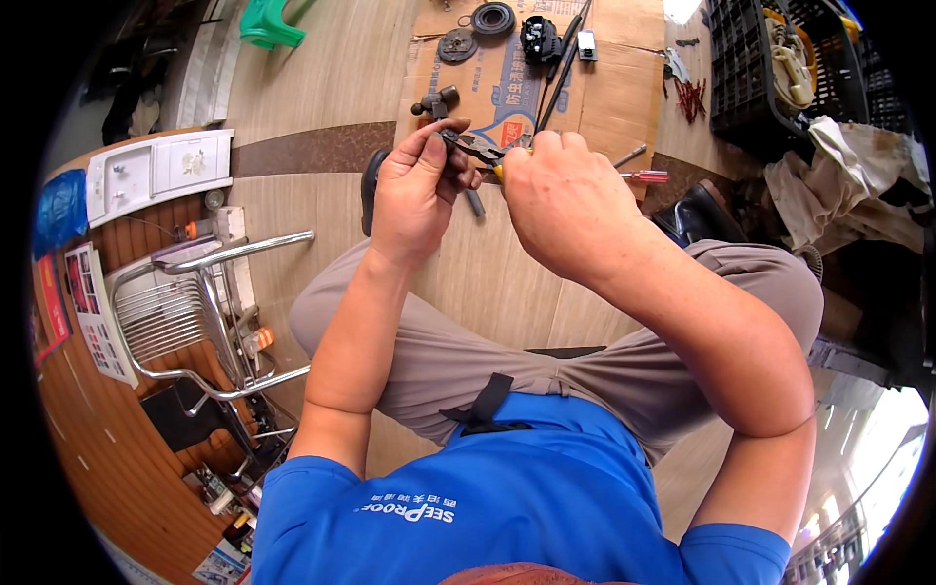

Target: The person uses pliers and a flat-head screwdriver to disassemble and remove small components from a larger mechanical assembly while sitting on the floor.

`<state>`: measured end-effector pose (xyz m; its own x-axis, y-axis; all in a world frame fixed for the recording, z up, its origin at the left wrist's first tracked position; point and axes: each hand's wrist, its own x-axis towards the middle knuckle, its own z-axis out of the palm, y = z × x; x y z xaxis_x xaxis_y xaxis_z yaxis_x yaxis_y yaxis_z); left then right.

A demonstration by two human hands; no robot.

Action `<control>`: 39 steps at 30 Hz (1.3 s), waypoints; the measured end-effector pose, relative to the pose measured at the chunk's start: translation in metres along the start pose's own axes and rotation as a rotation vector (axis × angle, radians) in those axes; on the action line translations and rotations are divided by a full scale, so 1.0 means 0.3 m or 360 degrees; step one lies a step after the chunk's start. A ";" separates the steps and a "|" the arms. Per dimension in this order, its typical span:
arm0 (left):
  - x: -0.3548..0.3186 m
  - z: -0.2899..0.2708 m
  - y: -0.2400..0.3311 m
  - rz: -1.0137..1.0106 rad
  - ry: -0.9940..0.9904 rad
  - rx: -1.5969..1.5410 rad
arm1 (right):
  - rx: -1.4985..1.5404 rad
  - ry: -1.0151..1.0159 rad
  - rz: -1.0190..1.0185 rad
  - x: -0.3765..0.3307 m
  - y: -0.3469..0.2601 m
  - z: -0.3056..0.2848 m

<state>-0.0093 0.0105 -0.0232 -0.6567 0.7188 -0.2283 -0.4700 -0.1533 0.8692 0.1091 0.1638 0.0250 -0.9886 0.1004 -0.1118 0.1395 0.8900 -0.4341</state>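
My left hand [411, 195] pinches a small dark part [449, 137] between thumb and fingers; its exact kind is too small to make out. In my right hand [565, 200] is a pair of pliers [480, 148] with yellow on the handles. The jaws point left and meet the dark part at my left fingertips. Behind my left hand lies a hammer [436, 101], its handle partly hidden by the fingers. Under both hands and beyond them is a flat sheet of cardboard [624, 88] on the floor.
On the cardboard's far end lie a black ring [493, 18], a grey disc [456, 45] and a black housing [539, 39]. A red-handled screwdriver [646, 176] sits right of my hand. A black crate [770, 78] stands far right, a metal chair [195, 312] left.
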 end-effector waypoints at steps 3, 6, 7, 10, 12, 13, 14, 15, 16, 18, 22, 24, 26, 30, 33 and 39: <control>0.005 0.001 0.009 0.0024 0.0026 -0.0057 | 0.0040 0.0019 -0.0008 0.006 -0.002 0.000; 0.013 0.006 0.024 0.0096 0.0016 -0.0100 | 0.0074 0.0123 -0.0027 0.013 -0.002 0.003; 0.014 0.001 0.023 0.0097 0.0017 -0.0099 | 0.0134 0.0120 0.0023 0.017 -0.005 -0.002; 0.015 -0.018 0.018 0.0049 0.0075 -0.0137 | 0.0202 0.0154 0.0091 0.019 -0.009 -0.009; 0.016 -0.024 0.017 0.0037 0.0054 -0.0183 | 0.0210 0.0191 0.0111 0.018 -0.007 -0.009; 0.016 -0.023 0.017 0.0036 0.0053 -0.0184 | 0.0183 0.0167 0.0111 0.016 -0.004 -0.009; 0.016 -0.020 0.016 0.0050 0.0054 -0.0166 | 0.0156 0.0142 0.0111 0.016 -0.003 -0.009; 0.015 -0.017 0.015 0.0063 0.0057 -0.0149 | 0.0156 0.0140 0.0110 0.016 -0.003 -0.008; 0.014 -0.011 0.015 0.0062 0.0059 -0.0150 | 0.0191 0.0087 0.0142 0.016 -0.004 -0.005; 0.012 0.000 0.019 0.0159 0.0033 -0.0053 | 0.0226 0.0034 0.0171 0.015 -0.009 -0.003; 0.003 -0.001 0.010 0.0197 0.0072 0.0040 | 0.0152 0.0018 0.0159 0.017 -0.015 -0.001; 0.000 0.005 0.003 0.0223 0.0126 0.0081 | 0.0149 -0.0008 0.0159 0.019 -0.014 -0.001; -0.003 0.009 0.001 0.0228 0.0140 0.0093 | 0.0198 -0.0062 0.0166 0.023 -0.011 -0.001; 0.003 -0.002 -0.005 0.0273 0.0195 0.0148 | 0.0326 -0.0080 0.0167 0.036 -0.006 0.001; 0.008 0.000 0.008 0.0229 0.0222 0.0108 | 0.0482 -0.0274 0.0207 0.048 -0.008 -0.004; 0.011 0.009 0.002 0.0163 0.0209 -0.0050 | 0.0391 -0.0168 0.0195 0.043 -0.008 0.004</control>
<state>-0.0102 0.0147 -0.0222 -0.7727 0.6036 -0.1964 -0.4134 -0.2437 0.8773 0.0962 0.1623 0.0234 -0.9541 0.1418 -0.2636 0.2793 0.7385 -0.6137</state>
